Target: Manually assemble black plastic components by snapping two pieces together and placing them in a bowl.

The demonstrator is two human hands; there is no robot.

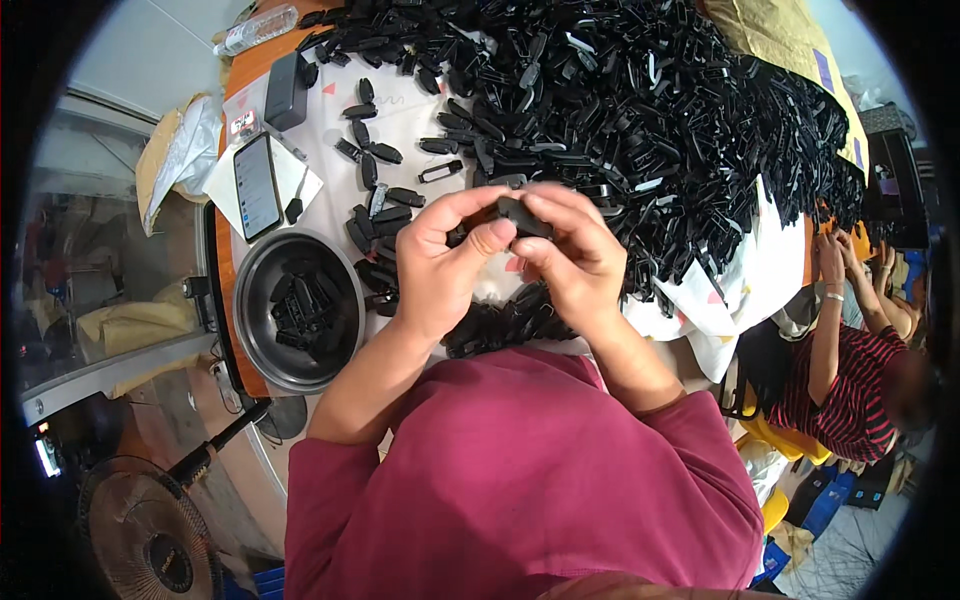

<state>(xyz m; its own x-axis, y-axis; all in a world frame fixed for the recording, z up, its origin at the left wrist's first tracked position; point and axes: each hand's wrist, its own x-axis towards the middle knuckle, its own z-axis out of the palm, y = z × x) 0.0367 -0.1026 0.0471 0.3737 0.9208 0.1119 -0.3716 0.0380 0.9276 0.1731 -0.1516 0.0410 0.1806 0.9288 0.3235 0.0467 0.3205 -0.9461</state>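
Note:
A small black plastic piece is pinched between both of my hands above the table. My left hand has its thumb and forefinger closed on the left end of the piece. On the other end, the fingers of my right hand are closed, slightly smeared by motion. What exactly the piece is, the fingers partly hide. Beyond my hands spreads a big heap of similar black plastic pieces, and a smaller pile lies just in front of my body.
At the left stand a metal bowl with black parts, a phone and a dark box. A clear bottle lies at the far left. A fan is at lower left. Another person in a striped shirt works at the right.

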